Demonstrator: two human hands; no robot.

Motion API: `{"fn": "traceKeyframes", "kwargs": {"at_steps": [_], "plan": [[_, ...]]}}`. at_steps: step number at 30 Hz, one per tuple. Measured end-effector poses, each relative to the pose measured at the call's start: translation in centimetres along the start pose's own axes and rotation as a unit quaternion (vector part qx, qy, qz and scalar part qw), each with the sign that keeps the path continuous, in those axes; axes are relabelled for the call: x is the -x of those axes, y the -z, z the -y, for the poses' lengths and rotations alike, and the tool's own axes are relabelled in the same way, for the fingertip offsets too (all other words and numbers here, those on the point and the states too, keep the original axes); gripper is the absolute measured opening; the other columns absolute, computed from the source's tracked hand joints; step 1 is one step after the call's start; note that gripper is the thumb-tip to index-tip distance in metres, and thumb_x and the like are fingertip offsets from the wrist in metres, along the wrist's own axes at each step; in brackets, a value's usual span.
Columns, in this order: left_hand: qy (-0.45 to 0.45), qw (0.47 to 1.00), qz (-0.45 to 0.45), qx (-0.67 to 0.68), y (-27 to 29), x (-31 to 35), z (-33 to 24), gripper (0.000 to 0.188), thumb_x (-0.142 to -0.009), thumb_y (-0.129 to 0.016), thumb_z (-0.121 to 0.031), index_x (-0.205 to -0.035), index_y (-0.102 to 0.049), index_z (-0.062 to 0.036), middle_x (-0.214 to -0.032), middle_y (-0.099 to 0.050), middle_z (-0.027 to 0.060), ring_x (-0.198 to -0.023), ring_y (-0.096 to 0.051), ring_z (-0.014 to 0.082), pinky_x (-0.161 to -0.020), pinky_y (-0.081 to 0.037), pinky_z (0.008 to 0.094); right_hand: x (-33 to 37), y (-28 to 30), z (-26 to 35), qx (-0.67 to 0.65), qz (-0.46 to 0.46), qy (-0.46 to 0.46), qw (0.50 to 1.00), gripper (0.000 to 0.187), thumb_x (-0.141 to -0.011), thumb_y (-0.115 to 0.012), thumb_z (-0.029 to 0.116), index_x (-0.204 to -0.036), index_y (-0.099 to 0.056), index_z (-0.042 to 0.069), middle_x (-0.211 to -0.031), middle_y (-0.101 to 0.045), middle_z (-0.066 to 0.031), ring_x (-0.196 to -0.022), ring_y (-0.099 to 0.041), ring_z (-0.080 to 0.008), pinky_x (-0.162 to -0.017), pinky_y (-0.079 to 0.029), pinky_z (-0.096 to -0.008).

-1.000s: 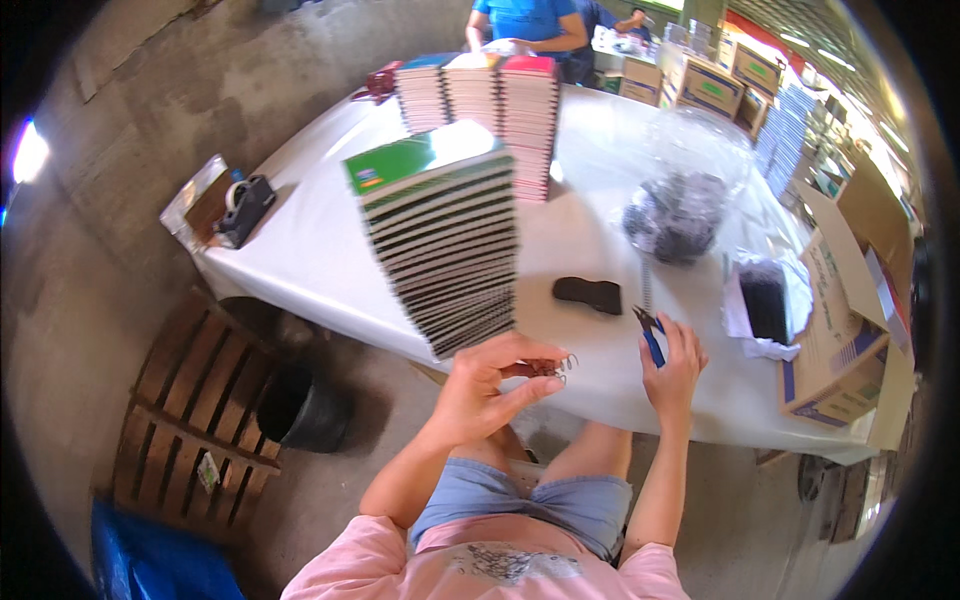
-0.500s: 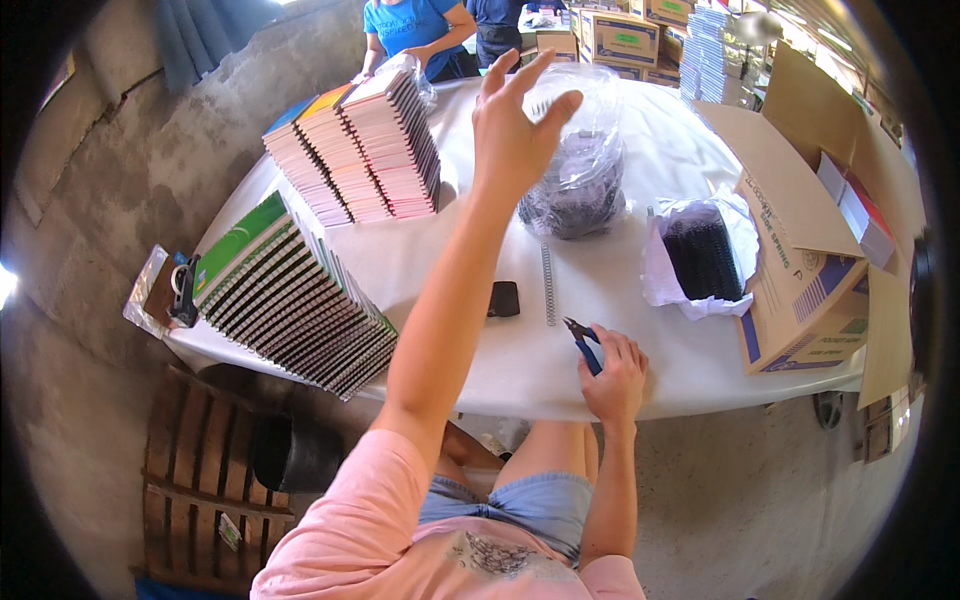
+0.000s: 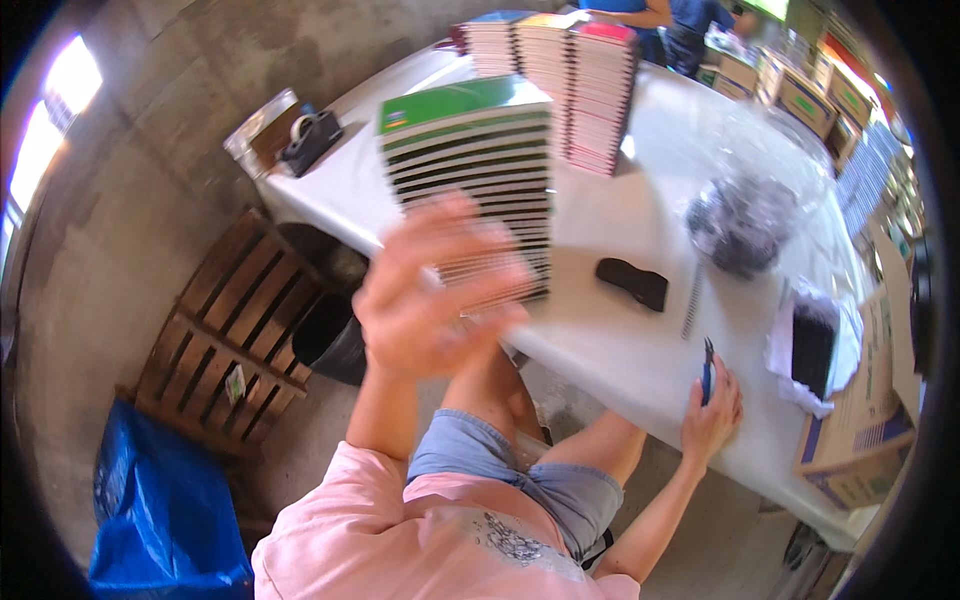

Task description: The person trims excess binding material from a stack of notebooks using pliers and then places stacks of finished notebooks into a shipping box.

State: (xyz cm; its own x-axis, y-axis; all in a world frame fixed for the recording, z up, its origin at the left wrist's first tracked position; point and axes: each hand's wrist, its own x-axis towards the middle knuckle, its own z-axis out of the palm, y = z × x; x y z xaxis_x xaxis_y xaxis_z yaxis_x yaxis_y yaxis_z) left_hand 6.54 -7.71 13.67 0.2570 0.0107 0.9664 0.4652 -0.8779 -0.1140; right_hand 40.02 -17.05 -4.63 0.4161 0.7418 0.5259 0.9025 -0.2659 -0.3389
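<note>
My left hand (image 3: 440,285) is raised in front of a tall stack of spiral-bound notebooks with a green cover (image 3: 460,110). It is smeared by motion, but its fingers look spread and nothing shows in them. Whether it touches the stack I cannot tell. My right hand (image 3: 712,420) rests by the table's near edge, closed on a pair of blue-handled wire cutters (image 3: 707,380) whose jaws point away from me. Beyond the cutters lies a single thin spiral coil (image 3: 692,300). A black curved object (image 3: 632,284) is left of that coil.
More notebook stacks (image 3: 600,100) stand farther back on the white-covered table (image 3: 640,220). Right of them are a clear bag of dark coils (image 3: 745,230), black coils in white paper (image 3: 815,350) and a cardboard box (image 3: 860,440). A tape dispenser (image 3: 312,140) sits far left. A person (image 3: 630,15) is behind.
My view has swung left. My left hand has come from above the coil bag back toward me, to the green notebook stack. My right hand keeps the wire cutters near the table edge.
</note>
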Motion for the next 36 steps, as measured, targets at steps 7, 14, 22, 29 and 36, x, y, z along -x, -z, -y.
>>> {"fn": "traceKeyframes", "kwargs": {"at_steps": [7, 14, 22, 29, 36], "plan": [[0.163, 0.984, 0.013, 0.070, 5.2, 0.0, 10.5, 0.082, -0.057, -0.082, -0.043, -0.125, -0.052, -0.0076, -0.130, -0.050, 0.0134, -0.132, -0.031, 0.0332, -0.106, -0.027, 0.0467, 0.0, -0.1, 0.6, 0.026, 0.045, 0.002, 0.999, 0.044, -0.085, -0.055, 0.025, -0.128, -0.048, 0.020, -0.121, -0.050, -0.0106, -0.116, -0.044, -0.0282, -0.097, -0.029, -0.0438], [0.128, 0.977, 0.073, 0.156, 1.5, 0.8, 14.0, 0.040, -0.066, -0.077, -0.031, -0.100, -0.068, -0.0118, -0.109, -0.063, 0.0085, -0.120, -0.048, 0.0302, -0.099, -0.038, 0.0433, 0.9, 1.1, 5.2, -0.105, 0.042, 0.080, 0.990, 0.037, -0.083, -0.057, 0.015, -0.119, -0.052, 0.004, -0.114, -0.054, -0.0157, -0.109, -0.049, -0.0331, -0.094, -0.037, -0.0415], [0.151, 0.963, -0.009, 0.221, 0.8, 1.9, 13.9, 0.036, -0.072, -0.070, -0.027, -0.099, -0.067, -0.0027, -0.106, -0.063, 0.0106, -0.118, -0.047, 0.0284, -0.100, -0.035, 0.0411, -0.7, 3.1, 15.8, -0.171, 0.067, 0.231, 0.955, 0.040, -0.080, -0.060, 0.013, -0.120, -0.054, 0.008, -0.117, -0.053, -0.0132, -0.111, -0.048, -0.0294, -0.097, -0.033, -0.0392], [0.125, 0.950, 0.009, 0.284, 1.4, 2.0, 14.1, 0.046, -0.065, -0.068, -0.033, -0.104, -0.066, -0.0093, -0.111, -0.060, 0.0102, -0.114, -0.048, 0.0309, -0.099, -0.034, 0.0446, -2.5, 5.3, 23.3, -0.255, -0.006, 0.314, 0.914, 0.038, -0.077, -0.063, 0.015, -0.115, -0.059, 0.011, -0.114, -0.054, -0.0114, -0.103, -0.049, -0.0292, -0.093, -0.032, -0.0402], [0.145, 0.957, 0.010, 0.249, 0.6, 2.0, 13.9, 0.051, -0.061, -0.068, -0.038, -0.100, -0.066, -0.0054, -0.110, -0.059, 0.0129, -0.118, -0.044, 0.0296, -0.100, -0.033, 0.0434, -4.6, 6.6, 28.2, -0.261, -0.097, 0.323, 0.904, 0.040, -0.077, -0.065, 0.014, -0.116, -0.060, 0.013, -0.111, -0.055, -0.0094, -0.098, -0.051, -0.0263, -0.090, -0.033, -0.0375]]}}
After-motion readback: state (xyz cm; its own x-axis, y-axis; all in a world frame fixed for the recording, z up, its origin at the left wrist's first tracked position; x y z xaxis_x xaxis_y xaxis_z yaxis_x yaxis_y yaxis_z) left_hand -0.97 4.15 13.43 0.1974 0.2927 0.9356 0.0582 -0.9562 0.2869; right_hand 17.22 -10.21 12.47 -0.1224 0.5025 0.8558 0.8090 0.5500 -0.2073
